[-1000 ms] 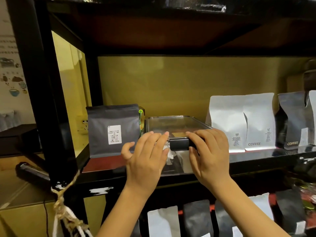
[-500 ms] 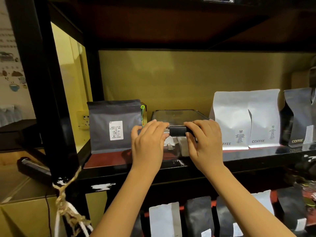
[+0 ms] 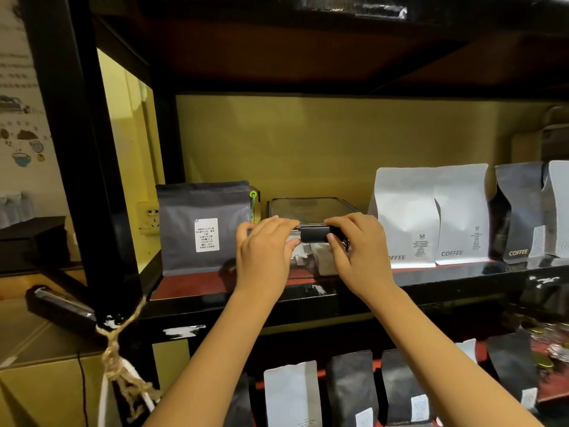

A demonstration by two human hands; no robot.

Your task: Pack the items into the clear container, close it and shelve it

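Observation:
The clear container (image 3: 311,208) rests on the middle shelf (image 3: 191,285) between a grey pouch and white pouches, its lid down and a black latch (image 3: 314,233) on its near end. Pale packets show through its front wall. My left hand (image 3: 264,254) is on the container's near left corner, fingers curled over the lid edge. At the near right corner, my right hand (image 3: 357,251) holds it with fingertips beside the latch.
A grey coffee pouch (image 3: 204,226) stands just left of the container, white coffee pouches (image 3: 431,214) just right, and dark ones (image 3: 517,211) farther right. More pouches (image 3: 351,392) fill the shelf below. The black upright post (image 3: 80,155) with knotted rope (image 3: 123,359) is at left.
Both hands have pushed the container deeper onto the shelf, away from me, and it now sits farther back from the front edge.

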